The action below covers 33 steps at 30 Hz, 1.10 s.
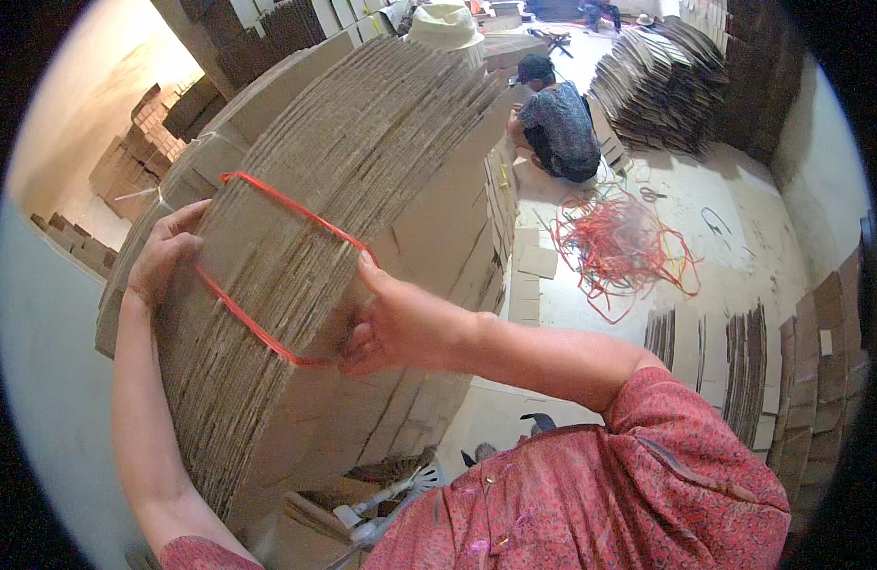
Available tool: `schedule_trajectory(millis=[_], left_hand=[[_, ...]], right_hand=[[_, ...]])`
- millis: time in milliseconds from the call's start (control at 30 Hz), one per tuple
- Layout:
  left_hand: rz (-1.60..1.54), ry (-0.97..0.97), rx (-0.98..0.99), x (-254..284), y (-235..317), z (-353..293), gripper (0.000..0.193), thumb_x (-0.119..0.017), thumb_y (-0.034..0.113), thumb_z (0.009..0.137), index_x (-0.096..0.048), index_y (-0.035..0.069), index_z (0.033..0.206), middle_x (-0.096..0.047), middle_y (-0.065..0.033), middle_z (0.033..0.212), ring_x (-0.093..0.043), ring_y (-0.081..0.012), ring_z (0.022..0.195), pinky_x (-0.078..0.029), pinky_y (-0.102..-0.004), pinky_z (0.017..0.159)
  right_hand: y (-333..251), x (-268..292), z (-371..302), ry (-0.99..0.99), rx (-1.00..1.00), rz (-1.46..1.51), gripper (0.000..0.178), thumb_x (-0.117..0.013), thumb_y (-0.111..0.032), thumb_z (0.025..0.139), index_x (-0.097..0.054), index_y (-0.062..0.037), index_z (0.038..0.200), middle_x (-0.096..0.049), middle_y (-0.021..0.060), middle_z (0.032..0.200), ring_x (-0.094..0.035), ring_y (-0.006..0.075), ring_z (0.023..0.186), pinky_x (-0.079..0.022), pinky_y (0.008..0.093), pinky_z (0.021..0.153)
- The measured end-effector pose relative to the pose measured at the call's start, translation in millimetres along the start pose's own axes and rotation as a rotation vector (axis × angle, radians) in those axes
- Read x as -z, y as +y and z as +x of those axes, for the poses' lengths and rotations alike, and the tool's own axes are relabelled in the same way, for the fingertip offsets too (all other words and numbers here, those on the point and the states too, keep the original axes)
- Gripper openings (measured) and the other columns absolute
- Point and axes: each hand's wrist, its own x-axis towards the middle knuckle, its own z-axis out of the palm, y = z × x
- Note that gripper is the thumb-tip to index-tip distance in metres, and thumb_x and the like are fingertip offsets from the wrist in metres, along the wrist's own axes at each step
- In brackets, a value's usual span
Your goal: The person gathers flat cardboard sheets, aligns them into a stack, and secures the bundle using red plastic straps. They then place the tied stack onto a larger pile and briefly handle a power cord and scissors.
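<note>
Red strap (296,206), touching the spread right hand (389,318), crosses the cardboard stack (334,142) toward the curled left hand (165,256), grip unclear.

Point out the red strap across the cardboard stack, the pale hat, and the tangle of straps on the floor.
Red strap (307,213): head view, on the middle of its upper strand.
Pale hat (445,26): head view, on its crown.
Tangle of straps (615,237): head view, on the middle of the heap.

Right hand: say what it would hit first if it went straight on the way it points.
Most likely the stacked cardboard: the right hand points leftward at it, by the red strap, though any gap between is unclear.
</note>
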Motion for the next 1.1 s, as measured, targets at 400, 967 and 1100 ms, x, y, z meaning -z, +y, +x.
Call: schedule_trajectory(millis=[400,967,1100], left_hand=[[-0.113,-0.028,0.065,12,-81,76,0.059,-0.051,0.01,0.067,-0.046,-0.001,0.124,-0.056,0.0001,0.096,-0.047,-0.0061,0.075,-0.037,-0.0173,0.068],[0.38,0.022,-0.138,-16,-124,100,0.048,-0.044,0.005,0.07,-0.05,-0.004,0.117,-0.057,-0.0147,0.116,-0.053,-0.0221,0.105,-0.036,-0.0271,0.093],[0.612,0.117,-0.324,-19,-124,95,0.04,-0.046,0.003,0.073,-0.056,-0.001,0.111,-0.054,-0.0173,0.118,-0.049,-0.0306,0.111,-0.034,-0.0341,0.098]], right_hand=[[-22,39,50,0.316,0.004,-0.095,0.118,-0.029,-0.079,0.072,-0.003,0.0218,0.127,-0.033,0.0446,0.119,-0.05,0.0447,0.103,-0.042,0.0434,0.089],[7,78,49,0.602,0.014,-0.181,0.058,-0.051,-0.047,0.085,-0.05,0.0086,0.102,-0.06,0.0215,0.088,-0.062,0.0249,0.069,-0.051,0.0317,0.061],[5,74,46,0.531,0.01,-0.155,0.057,-0.05,-0.044,0.086,-0.048,0.0103,0.104,-0.06,0.0225,0.089,-0.062,0.0273,0.073,-0.052,0.0339,0.065]])
